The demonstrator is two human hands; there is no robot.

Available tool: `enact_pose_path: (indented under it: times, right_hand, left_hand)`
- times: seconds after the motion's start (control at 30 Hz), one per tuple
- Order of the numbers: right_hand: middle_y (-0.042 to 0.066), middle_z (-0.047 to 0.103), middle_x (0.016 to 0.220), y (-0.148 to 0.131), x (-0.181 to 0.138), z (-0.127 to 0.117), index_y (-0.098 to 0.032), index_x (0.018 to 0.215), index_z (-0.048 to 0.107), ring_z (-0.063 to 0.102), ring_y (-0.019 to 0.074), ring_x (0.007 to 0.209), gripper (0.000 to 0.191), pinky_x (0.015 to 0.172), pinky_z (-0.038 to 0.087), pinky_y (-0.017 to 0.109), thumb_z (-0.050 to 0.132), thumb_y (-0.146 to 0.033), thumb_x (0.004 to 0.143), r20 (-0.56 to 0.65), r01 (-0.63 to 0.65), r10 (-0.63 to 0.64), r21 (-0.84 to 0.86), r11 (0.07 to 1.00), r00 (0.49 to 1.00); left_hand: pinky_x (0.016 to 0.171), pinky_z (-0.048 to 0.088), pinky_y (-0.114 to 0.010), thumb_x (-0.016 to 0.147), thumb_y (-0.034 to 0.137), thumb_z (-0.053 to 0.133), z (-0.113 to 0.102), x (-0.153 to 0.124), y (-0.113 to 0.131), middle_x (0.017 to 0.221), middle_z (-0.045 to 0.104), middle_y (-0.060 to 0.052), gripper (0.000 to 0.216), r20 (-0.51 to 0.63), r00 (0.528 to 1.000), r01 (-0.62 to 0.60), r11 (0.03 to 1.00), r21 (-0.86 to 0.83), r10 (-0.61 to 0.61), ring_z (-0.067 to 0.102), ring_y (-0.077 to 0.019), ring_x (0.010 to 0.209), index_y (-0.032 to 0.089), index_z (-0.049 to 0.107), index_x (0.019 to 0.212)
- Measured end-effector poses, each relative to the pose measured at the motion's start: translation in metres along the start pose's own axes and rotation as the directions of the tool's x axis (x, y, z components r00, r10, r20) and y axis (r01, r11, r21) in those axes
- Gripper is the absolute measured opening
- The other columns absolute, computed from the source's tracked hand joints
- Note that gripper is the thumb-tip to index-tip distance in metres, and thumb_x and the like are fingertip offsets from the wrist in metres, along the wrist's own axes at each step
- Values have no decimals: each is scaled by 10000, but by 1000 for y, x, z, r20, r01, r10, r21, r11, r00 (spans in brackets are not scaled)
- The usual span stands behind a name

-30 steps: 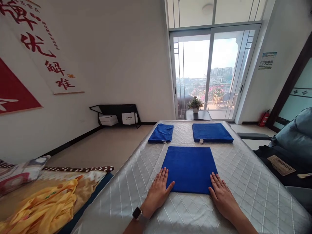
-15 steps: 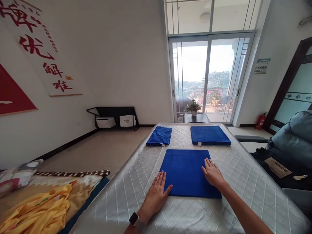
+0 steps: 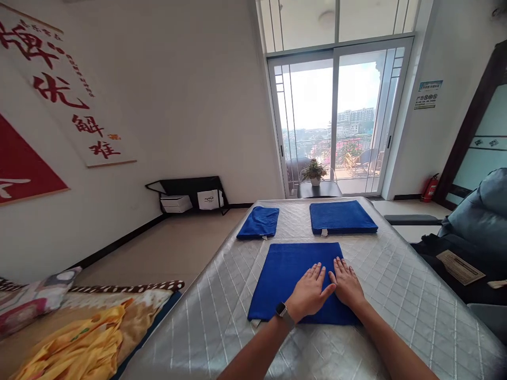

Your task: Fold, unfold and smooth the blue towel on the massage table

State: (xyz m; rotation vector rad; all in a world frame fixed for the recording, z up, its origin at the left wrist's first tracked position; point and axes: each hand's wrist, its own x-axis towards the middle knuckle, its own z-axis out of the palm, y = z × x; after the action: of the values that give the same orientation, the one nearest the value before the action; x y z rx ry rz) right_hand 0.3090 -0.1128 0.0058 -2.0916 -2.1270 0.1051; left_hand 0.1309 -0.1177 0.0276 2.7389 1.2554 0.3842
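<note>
A folded blue towel point(image 3: 281, 279) lies flat on the silver quilted table cover point(image 3: 214, 306), with a white tag at its near left corner. My left hand point(image 3: 311, 292) rests flat on the towel's right half, fingers stretched out, a watch on its wrist. Beside it, my right hand point(image 3: 347, 282) lies flat along the towel's right edge with its fingers extended. The two thumbs are close together. Beyond the towel are a smaller folded blue cloth point(image 3: 259, 221) at left and a stack of folded blue towels point(image 3: 343, 216) at right, each with a white tag.
A potted plant point(image 3: 315, 171) stands on a dark chair point(image 3: 319, 189) behind the table. To the left is bedding with a yellow cloth point(image 3: 85, 338). A dark armchair point(image 3: 481, 211) holding a black item is at right. A black rack point(image 3: 190, 187) lies by the wall.
My left hand has moved right, from the towel's left edge to beside my right hand. The towel's near left corner and tag now show. My right hand stays at the right edge.
</note>
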Motion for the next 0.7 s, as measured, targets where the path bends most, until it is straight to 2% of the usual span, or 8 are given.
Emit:
enact_pose_path:
  times: [0.07, 0.13, 0.23, 0.33, 0.43, 0.57, 0.7]
  right_hand:
    - [103, 195, 1677, 2, -2, 0, -95, 1599, 280, 127, 233, 1557, 627, 1250, 158, 430, 285, -271, 997, 7, 19, -19, -32, 999, 1000]
    - [92, 185, 1680, 4, -4, 1, -117, 1600, 289, 140, 232, 1555, 640, 1253, 151, 417, 304, -199, 965, 10, 31, -31, -40, 999, 999]
    - [115, 194, 1673, 3, -4, 0, -96, 1595, 297, 156, 251, 1552, 633, 1255, 147, 433, 297, -216, 973, 2, 30, -30, -10, 999, 1000]
    - [147, 202, 1664, 0, -3, -2, -53, 1589, 288, 162, 267, 1551, 634, 1253, 150, 462, 263, -305, 1008, -3, 20, -20, 23, 1000, 1000]
    - [156, 200, 1664, -2, -1, -4, -30, 1590, 264, 147, 266, 1554, 653, 1254, 134, 467, 247, -349, 1020, 2, 7, -7, 40, 999, 1000]
    - [123, 206, 1669, -3, -1, -6, -50, 1596, 259, 132, 239, 1557, 659, 1256, 117, 438, 215, -387, 1031, 15, -12, 11, 51, 999, 1000]
    - [113, 206, 1671, -2, -1, -5, -61, 1596, 269, 134, 228, 1557, 661, 1255, 109, 426, 201, -399, 1032, 13, -21, 21, 51, 998, 1000]
  left_hand:
    - [1242, 284, -468, 1040, 588, 156, 13, 25, 19, 1646, 305, -168, 745, -10, 999, -45, 998, -36, 45, 239, -263, 1544, 105, 280, 1594]
    - [1249, 269, -479, 1045, 561, 124, 24, 42, 27, 1650, 303, -151, 728, -14, 999, -37, 997, -61, 36, 227, -254, 1547, 114, 238, 1608]
    - [1254, 253, -493, 1042, 553, 86, 33, 48, 20, 1647, 316, -143, 730, -7, 1000, 19, 998, -57, -20, 228, -254, 1547, 120, 237, 1610]
    - [1259, 230, -498, 1034, 579, 95, 29, 40, -6, 1647, 322, -136, 741, -23, 997, 78, 997, -6, -78, 225, -260, 1548, 138, 276, 1601]
    - [1260, 226, -473, 1024, 616, 116, 17, 28, -42, 1647, 323, -139, 770, -17, 984, 180, 983, 47, -179, 237, -260, 1544, 131, 313, 1588]
    - [1248, 239, -480, 1007, 661, 117, -1, 6, -92, 1637, 327, -178, 834, -30, 939, 344, 933, 106, -343, 252, -282, 1539, 89, 332, 1574]
    - [1245, 226, -470, 988, 686, 49, -9, -17, -129, 1638, 311, -197, 907, -66, 902, 431, 891, 143, -426, 259, -288, 1536, 44, 320, 1569]
